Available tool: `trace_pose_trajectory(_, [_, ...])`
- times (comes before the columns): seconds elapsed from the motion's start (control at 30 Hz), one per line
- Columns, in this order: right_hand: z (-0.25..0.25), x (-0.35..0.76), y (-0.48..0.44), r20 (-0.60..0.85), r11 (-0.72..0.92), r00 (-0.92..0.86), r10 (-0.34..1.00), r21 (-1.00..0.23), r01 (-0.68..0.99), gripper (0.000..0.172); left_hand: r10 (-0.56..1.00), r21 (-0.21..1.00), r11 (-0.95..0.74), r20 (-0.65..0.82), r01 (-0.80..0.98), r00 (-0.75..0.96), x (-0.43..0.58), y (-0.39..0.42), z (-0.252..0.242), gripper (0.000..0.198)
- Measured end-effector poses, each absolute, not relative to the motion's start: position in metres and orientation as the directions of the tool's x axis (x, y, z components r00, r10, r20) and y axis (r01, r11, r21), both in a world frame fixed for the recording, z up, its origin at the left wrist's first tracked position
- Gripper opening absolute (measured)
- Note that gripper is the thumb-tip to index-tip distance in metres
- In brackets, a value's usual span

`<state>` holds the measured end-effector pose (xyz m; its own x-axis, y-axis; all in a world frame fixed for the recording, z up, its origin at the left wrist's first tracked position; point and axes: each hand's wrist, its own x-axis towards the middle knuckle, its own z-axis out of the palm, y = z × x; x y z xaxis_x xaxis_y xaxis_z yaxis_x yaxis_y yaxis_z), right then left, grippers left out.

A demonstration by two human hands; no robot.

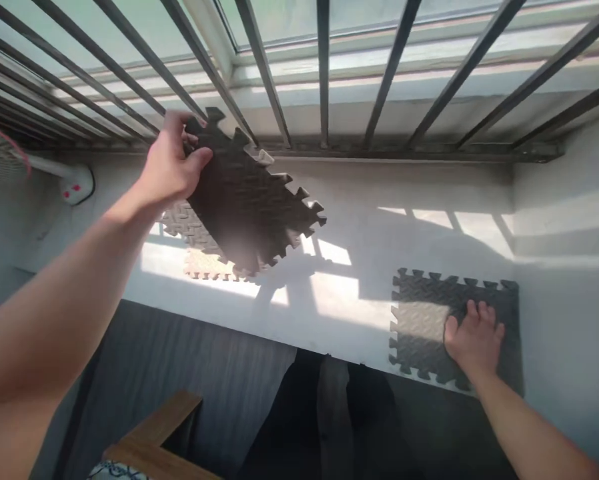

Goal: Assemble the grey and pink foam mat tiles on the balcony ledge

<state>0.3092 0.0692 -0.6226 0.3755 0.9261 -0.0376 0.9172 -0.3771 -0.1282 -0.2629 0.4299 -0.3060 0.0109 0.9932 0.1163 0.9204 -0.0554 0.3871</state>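
Left hand (172,163) raised and half closed, thumb on the front and fingers behind the edge of a dark foam puzzle tile (244,207), with a firm hold on it. Right hand (474,337) open and flat, fingers spread, palm pressed on a second foam tile (419,333), which lies flat near the right-hand wall (564,200), half in sunlight. Held tile tilted in the air, its upper corner just below the iron window bars (324,67), and above a third tile (202,263), mostly hidden beneath it and well apart from the right hand. All around, a pale floor (379,233) with window-shaped patches of sun. At far left, what looks like a fan (2,157) with a pink rim and white stem. Along the bottom edge, a wooden chair arm (154,433) and dark hanging cloth (324,420).
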Motion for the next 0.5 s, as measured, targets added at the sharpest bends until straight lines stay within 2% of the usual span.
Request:
trace_pose_trajectory(0.1, [-0.609,0.297,0.072,-0.08,-0.385,0.38,0.922,-0.063,0.921,0.079,0.968,0.517,0.252,-0.121,0.818,-0.221,-0.365,0.439,-0.367,0.049])
trace_pose_trajectory(0.2, [-0.605,0.293,0.073,-0.173,-0.393,0.387,0.906,-0.005,0.919,0.08,0.866,0.538,0.498,-0.262,0.68,-0.426,-0.434,0.437,-0.429,0.04])
trace_pose_trajectory(0.3, [-0.605,0.292,0.075,-0.227,-0.417,0.414,0.881,0.038,0.908,0.083,0.796,0.523,0.6,-0.312,0.605,-0.519,-0.475,0.43,-0.481,0.032])
trace_pose_trajectory(0.5, [-0.605,0.29,0.082,-0.348,-0.546,0.535,0.77,0.076,0.834,0.089,0.746,0.448,0.656,-0.269,0.607,-0.609,-0.504,0.425,-0.55,0.031])
